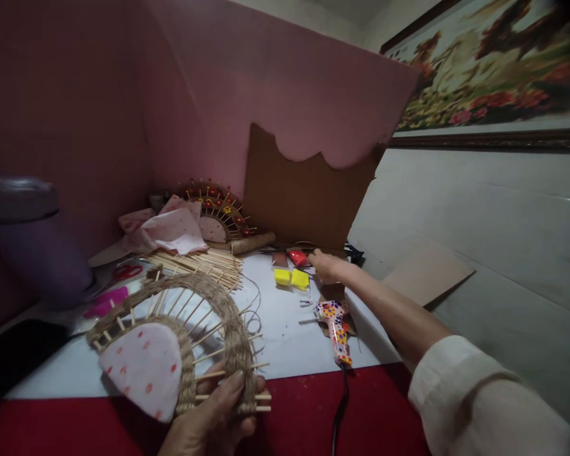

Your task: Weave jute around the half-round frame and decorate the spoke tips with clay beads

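Note:
My left hand (223,405) grips a half-round fan frame (230,316) by its lower right end, thumb on top. The frame has thin wooden sticks fanning out, a woven twine band round the outer edge and a white cloth centre (142,367) with red spots. At the back of the table, my right hand (327,266) reaches beside a red clay packet (297,256). Its fingers look bent together, and what they hold, if anything, is hidden. Near that hand lie two yellow clay packets (291,278) and a brown packet (280,259).
A flower-patterned glue gun (335,329) with a black cord lies right of centre. Behind are wooden sticks (209,266), a twine roll (253,243), spotted cloth (166,228), a decorated fan (218,212) and upright cardboard (304,196). A purple bottle (38,247) stands left; red scissors (126,272) lie nearby.

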Demonstrator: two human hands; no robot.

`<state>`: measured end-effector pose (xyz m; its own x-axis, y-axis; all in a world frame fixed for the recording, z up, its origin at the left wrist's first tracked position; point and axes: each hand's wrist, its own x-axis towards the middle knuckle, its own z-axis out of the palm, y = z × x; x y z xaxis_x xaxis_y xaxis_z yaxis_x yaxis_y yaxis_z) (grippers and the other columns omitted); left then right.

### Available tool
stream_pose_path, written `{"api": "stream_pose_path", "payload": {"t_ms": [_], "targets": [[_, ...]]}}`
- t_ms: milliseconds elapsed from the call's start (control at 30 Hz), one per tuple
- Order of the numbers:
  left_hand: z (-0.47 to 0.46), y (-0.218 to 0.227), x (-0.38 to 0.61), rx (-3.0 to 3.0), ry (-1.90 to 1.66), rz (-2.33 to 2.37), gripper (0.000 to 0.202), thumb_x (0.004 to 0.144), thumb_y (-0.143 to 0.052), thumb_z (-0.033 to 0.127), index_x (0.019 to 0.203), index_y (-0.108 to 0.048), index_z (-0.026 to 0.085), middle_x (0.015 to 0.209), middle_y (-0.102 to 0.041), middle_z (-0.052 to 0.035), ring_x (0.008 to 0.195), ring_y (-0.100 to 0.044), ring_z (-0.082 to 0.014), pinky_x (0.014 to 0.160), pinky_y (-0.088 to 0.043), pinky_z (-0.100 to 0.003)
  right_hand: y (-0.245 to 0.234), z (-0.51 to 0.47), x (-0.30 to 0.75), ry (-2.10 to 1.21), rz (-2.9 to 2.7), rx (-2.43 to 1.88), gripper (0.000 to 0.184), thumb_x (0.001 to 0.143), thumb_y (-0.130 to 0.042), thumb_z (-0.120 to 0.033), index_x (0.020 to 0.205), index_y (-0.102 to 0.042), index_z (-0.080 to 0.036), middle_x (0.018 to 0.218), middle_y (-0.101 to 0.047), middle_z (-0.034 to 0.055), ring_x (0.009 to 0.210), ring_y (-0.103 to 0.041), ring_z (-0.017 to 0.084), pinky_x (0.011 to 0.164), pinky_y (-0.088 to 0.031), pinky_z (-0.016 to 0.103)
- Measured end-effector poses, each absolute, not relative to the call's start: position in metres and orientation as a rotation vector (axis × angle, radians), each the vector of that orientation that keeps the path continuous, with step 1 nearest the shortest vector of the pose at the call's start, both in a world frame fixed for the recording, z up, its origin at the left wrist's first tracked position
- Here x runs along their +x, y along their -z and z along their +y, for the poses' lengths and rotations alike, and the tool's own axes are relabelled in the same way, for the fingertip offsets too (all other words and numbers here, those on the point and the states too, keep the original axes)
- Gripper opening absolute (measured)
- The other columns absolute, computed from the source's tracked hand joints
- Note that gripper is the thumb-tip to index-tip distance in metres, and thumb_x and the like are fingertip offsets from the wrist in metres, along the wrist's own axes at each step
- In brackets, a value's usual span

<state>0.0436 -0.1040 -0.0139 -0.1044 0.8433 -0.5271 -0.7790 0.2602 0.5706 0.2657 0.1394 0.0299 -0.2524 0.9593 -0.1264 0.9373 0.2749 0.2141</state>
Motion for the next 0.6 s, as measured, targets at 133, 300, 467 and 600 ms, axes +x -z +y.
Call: {"api": "stream_pose_path", "payload": {"t_ms": [133, 300, 467, 600], "targets": [[-0.106, 0.004, 0.047, 0.106, -1.423, 0.941, 0.022, 0.064, -0.064, -0.004, 0.072, -0.059, 0.015, 0.061, -0.071, -0.0060, 0.054, -0.068, -0.0180, 0.037, -0.049, -0.016, -0.066, 0.115, 0.290, -0.233, 2.322, 1.843, 0.026, 0.082, -0.058, -0.023, 0.101, -0.057, -0.005, 0.108, -0.054, 0.0218, 0.092, -0.059, 0.028, 0.074, -0.046, 0.038], [-0.109, -0.004, 0.048, 0.115, -1.457, 0.945, 0.020, 0.067, -0.058, -0.005, 0.073, -0.059, 0.014, 0.059, -0.070, -0.0066, 0.050, -0.067, -0.0179, 0.034, -0.049, -0.016, -0.083, 0.023, 0.307, 0.189, 2.822, 1.931, 0.032, 0.094, -0.032, -0.036, 0.094, -0.057, -0.017, 0.086, -0.061, 0.0082, 0.077, -0.058, 0.020, 0.064, -0.044, 0.029], [-0.112, -0.001, 0.048, 0.113, -1.458, 0.948, 0.018, 0.069, -0.057, -0.004, 0.074, -0.057, 0.014, 0.061, -0.070, -0.0072, 0.049, -0.067, -0.0168, 0.035, -0.048, -0.015, -0.044, -0.086, 0.278, 1.314, 2.951, 1.726, 0.035, 0.093, -0.032, -0.043, 0.093, -0.061, -0.024, 0.081, -0.061, 0.0037, 0.074, -0.058, 0.017, 0.066, -0.047, 0.027], [-0.115, 0.001, 0.047, 0.136, -1.457, 0.926, 0.019, 0.071, -0.055, -0.004, 0.075, -0.056, 0.014, 0.062, -0.070, -0.0073, 0.051, -0.067, -0.0174, 0.035, -0.048, -0.015, -0.028, -0.115, 0.252, 1.558, 2.900, 1.593, 0.032, 0.090, -0.040, -0.047, 0.086, -0.062, -0.024, 0.073, -0.062, 0.0021, 0.069, -0.057, 0.017, 0.059, -0.046, 0.025]]}}
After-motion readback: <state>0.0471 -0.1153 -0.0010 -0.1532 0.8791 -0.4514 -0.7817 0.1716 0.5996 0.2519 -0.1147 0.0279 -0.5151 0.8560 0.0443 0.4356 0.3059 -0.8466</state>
